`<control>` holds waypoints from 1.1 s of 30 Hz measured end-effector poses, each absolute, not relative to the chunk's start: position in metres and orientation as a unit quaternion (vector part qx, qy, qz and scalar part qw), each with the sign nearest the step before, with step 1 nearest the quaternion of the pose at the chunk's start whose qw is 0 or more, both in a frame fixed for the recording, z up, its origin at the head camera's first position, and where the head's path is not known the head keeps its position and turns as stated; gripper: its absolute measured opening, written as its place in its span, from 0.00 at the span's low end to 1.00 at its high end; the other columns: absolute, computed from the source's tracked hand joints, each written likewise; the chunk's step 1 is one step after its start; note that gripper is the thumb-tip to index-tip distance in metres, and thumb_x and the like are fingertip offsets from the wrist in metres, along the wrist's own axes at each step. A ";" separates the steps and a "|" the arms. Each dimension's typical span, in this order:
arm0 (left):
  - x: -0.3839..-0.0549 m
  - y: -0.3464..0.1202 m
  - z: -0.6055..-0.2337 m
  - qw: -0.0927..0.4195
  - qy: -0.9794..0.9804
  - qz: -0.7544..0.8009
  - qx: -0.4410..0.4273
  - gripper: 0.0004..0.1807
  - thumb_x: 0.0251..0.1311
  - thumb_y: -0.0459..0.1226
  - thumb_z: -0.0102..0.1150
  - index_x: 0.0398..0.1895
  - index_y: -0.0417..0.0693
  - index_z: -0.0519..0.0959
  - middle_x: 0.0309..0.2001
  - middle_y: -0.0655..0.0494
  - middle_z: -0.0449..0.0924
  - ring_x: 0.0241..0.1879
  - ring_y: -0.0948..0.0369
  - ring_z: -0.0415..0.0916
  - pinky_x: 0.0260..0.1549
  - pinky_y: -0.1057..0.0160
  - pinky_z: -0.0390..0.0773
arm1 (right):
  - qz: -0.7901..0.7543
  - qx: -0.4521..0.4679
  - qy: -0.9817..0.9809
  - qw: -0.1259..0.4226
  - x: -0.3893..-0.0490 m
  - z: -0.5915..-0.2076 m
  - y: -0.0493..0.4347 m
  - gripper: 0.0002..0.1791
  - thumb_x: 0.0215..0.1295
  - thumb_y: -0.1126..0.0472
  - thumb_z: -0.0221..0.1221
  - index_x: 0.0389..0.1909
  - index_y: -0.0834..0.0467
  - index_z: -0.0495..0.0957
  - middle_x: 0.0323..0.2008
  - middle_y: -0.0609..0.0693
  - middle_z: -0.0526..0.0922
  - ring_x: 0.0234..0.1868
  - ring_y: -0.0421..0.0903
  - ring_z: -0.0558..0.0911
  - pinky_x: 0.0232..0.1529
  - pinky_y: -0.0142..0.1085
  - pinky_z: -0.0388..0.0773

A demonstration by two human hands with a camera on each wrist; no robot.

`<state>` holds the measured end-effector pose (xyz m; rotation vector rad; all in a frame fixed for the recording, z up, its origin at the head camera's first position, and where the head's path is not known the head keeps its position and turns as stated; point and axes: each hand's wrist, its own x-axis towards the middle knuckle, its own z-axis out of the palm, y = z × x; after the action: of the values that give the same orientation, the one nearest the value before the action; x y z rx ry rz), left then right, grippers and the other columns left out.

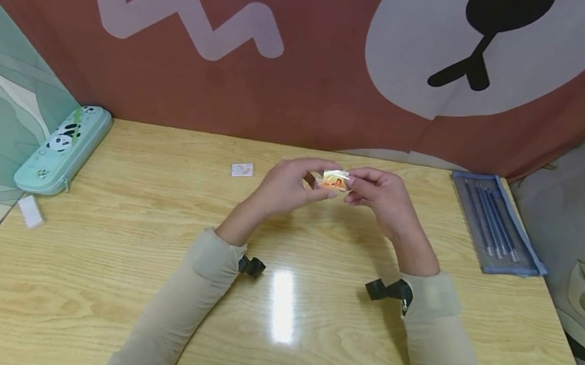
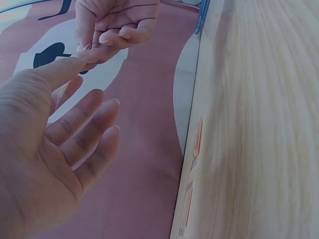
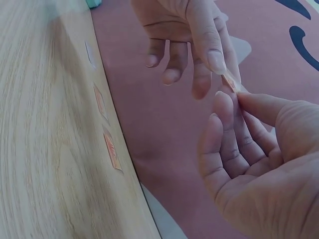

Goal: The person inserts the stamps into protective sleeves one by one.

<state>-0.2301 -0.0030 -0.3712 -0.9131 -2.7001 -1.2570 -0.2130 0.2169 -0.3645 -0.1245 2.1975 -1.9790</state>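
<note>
A small, shiny, clear-edged packet (image 1: 334,180) with an orange and yellow print is held up between both hands over the far part of the table. My left hand (image 1: 288,185) pinches its left side between thumb and index finger, the other fingers spread loosely. At the right edge, my right hand (image 1: 384,201) grips it with thumb and fingertips, its remaining fingers curled. The right wrist view shows the packet (image 3: 229,82) edge-on where the fingertips of both hands meet. Below the hands, flat orange-printed pieces (image 3: 112,151) lie along the table's back edge, hidden in the head view.
A small white printed card (image 1: 242,169) lies left of my hands. Far left are a mint panda pencil case (image 1: 63,150) and a white block (image 1: 31,212). A blue-edged mesh pouch (image 1: 496,227) with pens stands right. A brown cloth (image 1: 303,103) hangs behind the wooden table (image 1: 150,237).
</note>
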 end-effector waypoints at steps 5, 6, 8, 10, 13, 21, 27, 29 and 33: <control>-0.230 -0.002 -0.372 0.017 -0.870 -0.394 -0.295 0.24 0.63 0.51 0.69 0.62 0.63 0.80 0.59 0.63 0.83 0.41 0.64 0.84 0.35 0.64 0.80 | -0.663 -0.039 0.743 0.085 -0.212 -0.365 0.216 0.17 0.73 0.62 0.59 0.53 0.72 0.77 0.32 0.41 0.87 0.28 0.37 0.84 0.37 0.30 0.86; -0.231 -0.001 -0.372 0.016 -0.871 -0.394 -0.294 0.24 0.63 0.51 0.69 0.62 0.63 0.80 0.59 0.63 0.83 0.41 0.64 0.84 0.34 0.64 0.80 | -0.662 -0.039 0.744 0.085 -0.212 -0.366 0.217 0.17 0.73 0.62 0.59 0.53 0.72 0.77 0.32 0.41 0.87 0.28 0.37 0.85 0.38 0.30 0.86; -0.231 0.000 -0.372 0.011 -0.871 -0.395 -0.292 0.24 0.63 0.51 0.69 0.62 0.63 0.80 0.59 0.63 0.83 0.41 0.65 0.84 0.34 0.64 0.80 | -0.659 -0.042 0.747 0.084 -0.211 -0.366 0.218 0.17 0.74 0.60 0.59 0.53 0.71 0.77 0.32 0.42 0.87 0.29 0.37 0.85 0.38 0.30 0.86; -0.231 0.000 -0.372 0.007 -0.872 -0.397 -0.287 0.24 0.63 0.51 0.68 0.62 0.64 0.80 0.60 0.64 0.83 0.41 0.65 0.84 0.33 0.64 0.80 | -0.656 -0.044 0.749 0.082 -0.211 -0.367 0.219 0.18 0.75 0.58 0.58 0.53 0.70 0.78 0.32 0.42 0.87 0.29 0.37 0.85 0.39 0.31 0.86; -0.231 -0.001 -0.372 0.006 -0.874 -0.397 -0.281 0.24 0.63 0.51 0.68 0.62 0.64 0.80 0.60 0.64 0.83 0.40 0.65 0.84 0.33 0.64 0.80 | -0.650 -0.049 0.754 0.080 -0.211 -0.368 0.220 0.20 0.76 0.55 0.57 0.53 0.69 0.79 0.33 0.43 0.87 0.31 0.38 0.86 0.39 0.31 0.87; -0.232 -0.002 -0.373 0.013 -0.880 -0.386 -0.276 0.25 0.62 0.51 0.69 0.63 0.64 0.80 0.56 0.62 0.85 0.40 0.63 0.84 0.34 0.64 0.80 | -0.666 -0.045 0.740 0.082 -0.212 -0.366 0.218 0.17 0.72 0.56 0.63 0.51 0.67 0.81 0.33 0.43 0.87 0.29 0.38 0.85 0.37 0.31 0.86; -0.231 -0.001 -0.373 0.011 -0.885 -0.376 -0.276 0.27 0.62 0.51 0.69 0.65 0.66 0.78 0.54 0.62 0.85 0.39 0.65 0.83 0.31 0.64 0.78 | -0.657 -0.033 0.749 0.077 -0.214 -0.367 0.216 0.14 0.72 0.57 0.62 0.50 0.64 0.81 0.33 0.41 0.87 0.28 0.37 0.84 0.36 0.30 0.86; -0.231 -0.001 -0.373 0.011 -0.883 -0.379 -0.276 0.27 0.62 0.50 0.69 0.65 0.66 0.78 0.54 0.62 0.85 0.39 0.65 0.83 0.31 0.64 0.78 | -0.654 -0.029 0.752 0.076 -0.214 -0.367 0.216 0.15 0.72 0.57 0.62 0.51 0.64 0.80 0.33 0.40 0.87 0.28 0.37 0.84 0.36 0.30 0.86; -0.231 -0.002 -0.373 0.012 -0.881 -0.384 -0.276 0.26 0.62 0.50 0.70 0.64 0.65 0.79 0.55 0.62 0.85 0.39 0.65 0.84 0.31 0.65 0.79 | -0.641 -0.016 0.764 0.077 -0.214 -0.368 0.215 0.16 0.73 0.56 0.61 0.52 0.64 0.79 0.32 0.39 0.86 0.29 0.37 0.83 0.37 0.30 0.85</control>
<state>-0.2309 -0.0020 -0.3735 -0.8610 -2.7472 -1.1963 -0.2137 0.2151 -0.3680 -0.0473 2.2881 -1.9198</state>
